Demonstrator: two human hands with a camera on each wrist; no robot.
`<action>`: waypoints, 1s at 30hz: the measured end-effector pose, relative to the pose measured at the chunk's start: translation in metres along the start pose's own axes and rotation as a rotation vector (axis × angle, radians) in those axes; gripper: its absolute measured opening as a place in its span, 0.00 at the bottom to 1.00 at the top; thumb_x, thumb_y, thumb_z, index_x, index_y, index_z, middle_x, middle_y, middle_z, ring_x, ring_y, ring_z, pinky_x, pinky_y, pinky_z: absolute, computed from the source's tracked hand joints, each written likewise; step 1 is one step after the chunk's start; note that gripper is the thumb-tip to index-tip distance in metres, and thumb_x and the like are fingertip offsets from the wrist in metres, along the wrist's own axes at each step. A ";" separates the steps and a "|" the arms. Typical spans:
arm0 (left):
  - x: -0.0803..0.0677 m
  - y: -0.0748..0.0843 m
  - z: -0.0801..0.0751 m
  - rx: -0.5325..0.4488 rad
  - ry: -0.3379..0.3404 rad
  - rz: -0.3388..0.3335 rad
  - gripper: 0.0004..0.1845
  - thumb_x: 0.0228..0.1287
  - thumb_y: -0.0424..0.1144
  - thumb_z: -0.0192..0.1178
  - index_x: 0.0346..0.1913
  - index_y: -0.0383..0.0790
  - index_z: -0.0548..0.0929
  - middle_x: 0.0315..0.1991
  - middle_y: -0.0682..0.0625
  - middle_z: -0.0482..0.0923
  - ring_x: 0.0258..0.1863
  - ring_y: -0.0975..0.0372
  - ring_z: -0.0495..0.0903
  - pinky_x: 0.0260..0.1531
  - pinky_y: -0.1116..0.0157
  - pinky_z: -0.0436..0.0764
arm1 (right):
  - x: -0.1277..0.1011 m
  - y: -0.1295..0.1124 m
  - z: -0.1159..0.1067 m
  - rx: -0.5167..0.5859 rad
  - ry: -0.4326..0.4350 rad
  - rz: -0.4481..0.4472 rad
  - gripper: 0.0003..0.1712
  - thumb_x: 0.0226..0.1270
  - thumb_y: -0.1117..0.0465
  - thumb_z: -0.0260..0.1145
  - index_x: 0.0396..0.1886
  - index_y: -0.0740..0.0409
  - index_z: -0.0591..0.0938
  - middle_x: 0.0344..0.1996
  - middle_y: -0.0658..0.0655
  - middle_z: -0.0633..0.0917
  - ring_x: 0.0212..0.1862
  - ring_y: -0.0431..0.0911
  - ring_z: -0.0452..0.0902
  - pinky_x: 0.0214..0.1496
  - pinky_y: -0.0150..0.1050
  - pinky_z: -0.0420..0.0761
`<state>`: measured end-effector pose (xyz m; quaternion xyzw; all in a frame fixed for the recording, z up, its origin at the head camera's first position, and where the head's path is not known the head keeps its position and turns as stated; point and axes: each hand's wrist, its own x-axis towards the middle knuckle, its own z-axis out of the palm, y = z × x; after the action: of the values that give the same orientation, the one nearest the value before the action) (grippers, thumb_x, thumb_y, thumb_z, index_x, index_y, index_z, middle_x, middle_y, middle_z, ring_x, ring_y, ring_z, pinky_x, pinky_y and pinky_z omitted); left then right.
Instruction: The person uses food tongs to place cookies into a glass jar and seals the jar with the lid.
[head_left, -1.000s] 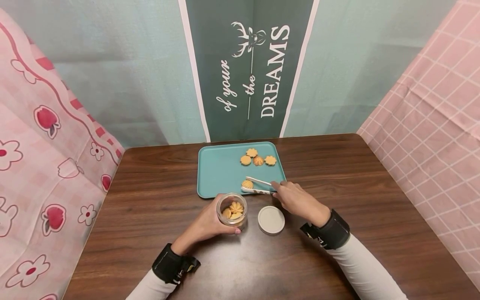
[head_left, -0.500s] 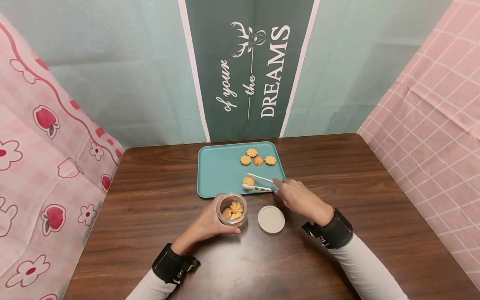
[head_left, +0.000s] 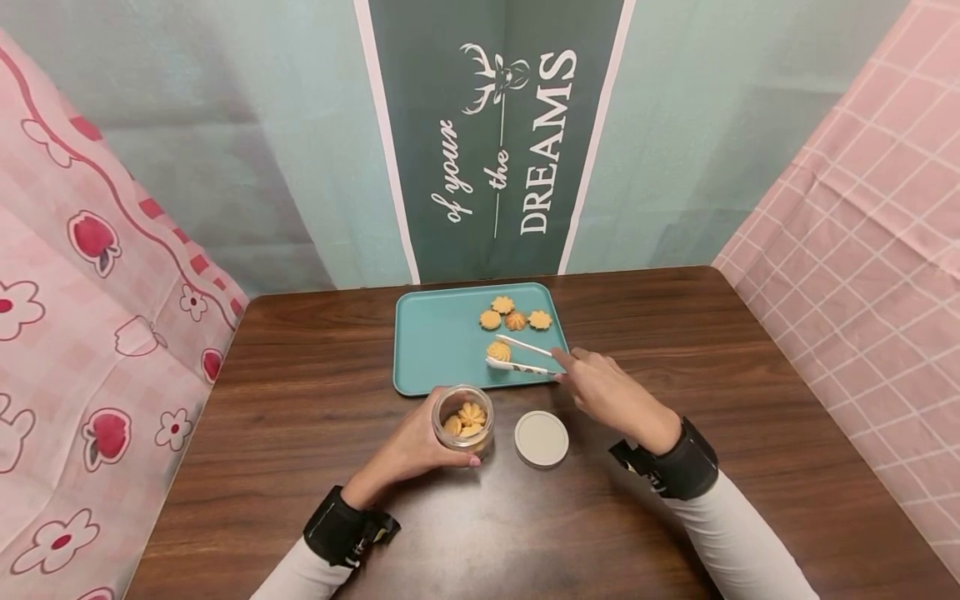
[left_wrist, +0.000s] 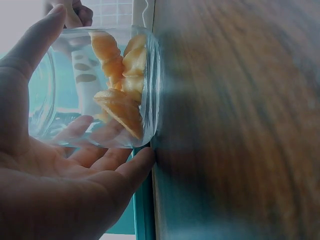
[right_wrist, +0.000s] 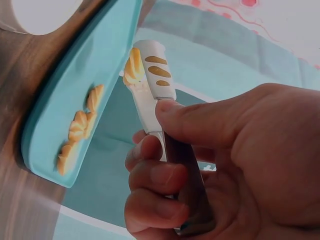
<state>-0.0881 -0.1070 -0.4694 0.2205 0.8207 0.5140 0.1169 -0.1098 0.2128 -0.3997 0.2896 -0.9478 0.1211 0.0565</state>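
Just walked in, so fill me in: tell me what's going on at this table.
A person's right hand grips white tongs that pinch a cookie over the teal tray, where three more cookies lie. The left hand holds an open glass jar with cookies inside on the wooden table. The jar's lid lies beside it.

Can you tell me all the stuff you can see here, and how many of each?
tray: 1, teal, far middle of the table
loose cookies: 3, golden, far part of the tray
tongs: 1, white, over the tray
cookie in the tongs: 1, golden
jar: 1, clear glass, open, several cookies inside, near the tray
lid: 1, white, on the table right of the jar
table: 1, dark brown wood
banner: 1, dark green, back wall
left hand: holds the jar
right hand: grips the tongs
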 end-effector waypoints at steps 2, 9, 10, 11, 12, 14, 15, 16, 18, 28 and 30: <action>0.000 0.000 0.000 0.003 -0.001 -0.004 0.53 0.42 0.48 0.89 0.72 0.43 0.71 0.65 0.48 0.80 0.65 0.55 0.78 0.69 0.46 0.72 | 0.000 -0.001 -0.002 -0.001 0.004 -0.003 0.18 0.74 0.71 0.68 0.60 0.70 0.79 0.24 0.54 0.73 0.22 0.42 0.65 0.21 0.35 0.67; 0.000 0.000 0.000 -0.011 -0.001 0.003 0.53 0.42 0.46 0.89 0.72 0.42 0.71 0.65 0.47 0.80 0.65 0.54 0.78 0.70 0.46 0.71 | -0.005 -0.008 -0.012 -0.014 0.027 0.004 0.19 0.73 0.70 0.69 0.60 0.69 0.79 0.26 0.54 0.73 0.21 0.41 0.64 0.21 0.34 0.67; 0.000 0.000 0.000 -0.011 0.000 0.004 0.53 0.42 0.46 0.89 0.72 0.41 0.71 0.65 0.47 0.80 0.65 0.54 0.78 0.70 0.46 0.72 | -0.006 -0.009 -0.013 -0.017 0.030 0.005 0.19 0.73 0.70 0.69 0.61 0.69 0.79 0.26 0.54 0.73 0.21 0.41 0.64 0.21 0.34 0.67; 0.001 0.000 0.000 -0.011 0.001 0.005 0.53 0.41 0.46 0.89 0.72 0.41 0.71 0.65 0.48 0.80 0.65 0.54 0.78 0.70 0.46 0.72 | -0.007 -0.011 -0.015 -0.020 0.033 0.004 0.20 0.73 0.70 0.69 0.61 0.69 0.79 0.26 0.54 0.73 0.21 0.41 0.64 0.21 0.34 0.67; 0.001 0.000 0.000 -0.011 0.002 0.005 0.53 0.41 0.46 0.89 0.72 0.41 0.71 0.65 0.48 0.80 0.65 0.55 0.78 0.70 0.46 0.72 | -0.007 -0.012 -0.017 -0.020 0.037 0.002 0.20 0.73 0.70 0.69 0.62 0.68 0.79 0.27 0.54 0.74 0.21 0.41 0.63 0.21 0.33 0.67; 0.001 0.000 0.000 -0.008 0.002 0.005 0.53 0.41 0.47 0.89 0.72 0.42 0.71 0.65 0.48 0.80 0.65 0.55 0.78 0.70 0.46 0.72 | -0.009 -0.014 -0.020 -0.019 0.045 -0.002 0.21 0.73 0.69 0.69 0.62 0.68 0.78 0.27 0.54 0.74 0.21 0.41 0.63 0.22 0.33 0.67; 0.001 0.000 0.000 -0.008 0.002 0.006 0.53 0.41 0.47 0.89 0.72 0.42 0.72 0.65 0.48 0.80 0.65 0.55 0.78 0.70 0.46 0.72 | -0.010 -0.016 -0.021 -0.017 0.049 -0.005 0.21 0.73 0.69 0.69 0.63 0.67 0.78 0.27 0.54 0.74 0.21 0.41 0.63 0.22 0.33 0.67; 0.001 -0.001 0.000 -0.008 0.001 0.007 0.53 0.41 0.47 0.89 0.72 0.42 0.72 0.65 0.48 0.80 0.65 0.55 0.78 0.70 0.46 0.72 | -0.011 -0.017 -0.023 -0.015 0.053 -0.009 0.21 0.74 0.69 0.69 0.63 0.67 0.78 0.27 0.54 0.74 0.21 0.41 0.63 0.22 0.33 0.67; 0.001 -0.001 0.000 -0.007 0.001 0.008 0.53 0.41 0.47 0.89 0.72 0.42 0.71 0.65 0.48 0.80 0.65 0.54 0.78 0.70 0.47 0.72 | -0.013 -0.020 -0.025 -0.013 0.061 -0.015 0.21 0.74 0.69 0.69 0.63 0.67 0.78 0.27 0.54 0.74 0.21 0.41 0.62 0.22 0.33 0.68; -0.001 -0.003 0.000 0.009 0.003 0.005 0.53 0.41 0.48 0.89 0.72 0.42 0.72 0.64 0.48 0.80 0.64 0.55 0.78 0.69 0.47 0.72 | -0.019 -0.032 -0.031 -0.009 0.088 -0.030 0.21 0.74 0.68 0.70 0.63 0.68 0.79 0.28 0.53 0.74 0.23 0.41 0.64 0.25 0.33 0.70; -0.001 -0.003 0.000 0.006 0.002 0.008 0.53 0.41 0.48 0.89 0.72 0.42 0.72 0.64 0.48 0.80 0.64 0.55 0.78 0.70 0.47 0.72 | -0.020 -0.034 -0.032 -0.014 0.093 -0.040 0.21 0.74 0.68 0.70 0.63 0.68 0.79 0.28 0.53 0.74 0.23 0.41 0.65 0.25 0.34 0.71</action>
<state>-0.0879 -0.1092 -0.4722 0.2235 0.8216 0.5120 0.1132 -0.0732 0.2044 -0.3660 0.3023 -0.9389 0.1269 0.1051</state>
